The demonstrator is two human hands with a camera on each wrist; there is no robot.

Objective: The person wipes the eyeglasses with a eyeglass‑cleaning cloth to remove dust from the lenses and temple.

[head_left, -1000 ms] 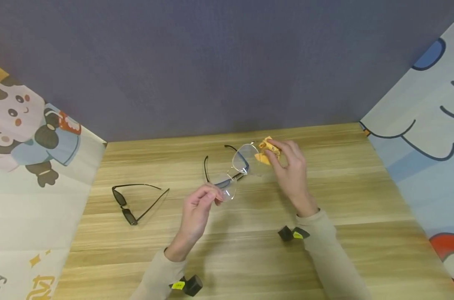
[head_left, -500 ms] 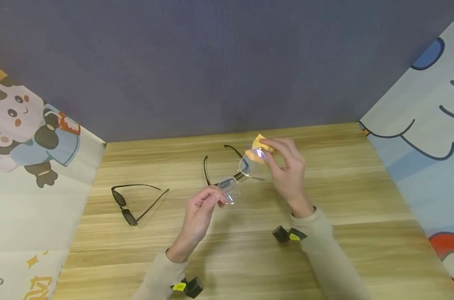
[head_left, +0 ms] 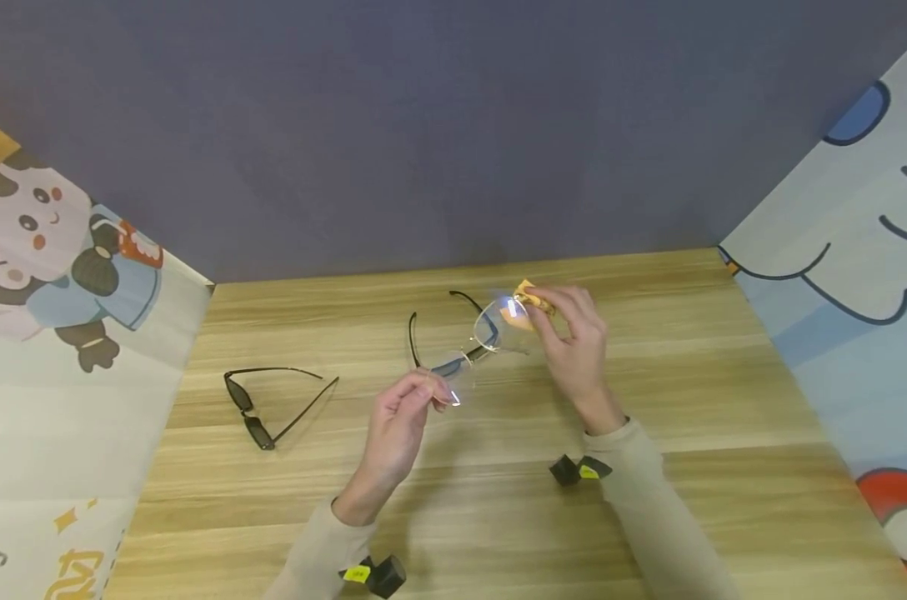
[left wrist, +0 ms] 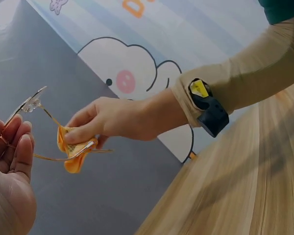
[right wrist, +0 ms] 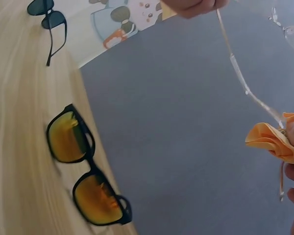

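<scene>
My left hand pinches the near lens side of a pair of clear eyeglasses with thin gold-toned rims, held up over the table. My right hand pinches a yellow-orange cloth at the far lens. In the left wrist view the cloth is folded over the rim there, and a thin temple sticks out past it. The right wrist view has the cloth between thumb and fingers, which are partly cut off by the frame edge. Cloth and fingers hide part of the far lens.
Dark-framed sunglasses lie behind and below the held eyeglasses; their lenses look orange in the right wrist view. Black sunglasses lie unfolded at the left. A grey panel stands behind the wooden table, with cartoon-printed walls either side.
The right hand and cloth have moved slightly left, and the cloth now overlaps the far lens. The eyeglasses have tilted and shifted a little right. The left hand has hardly moved.
</scene>
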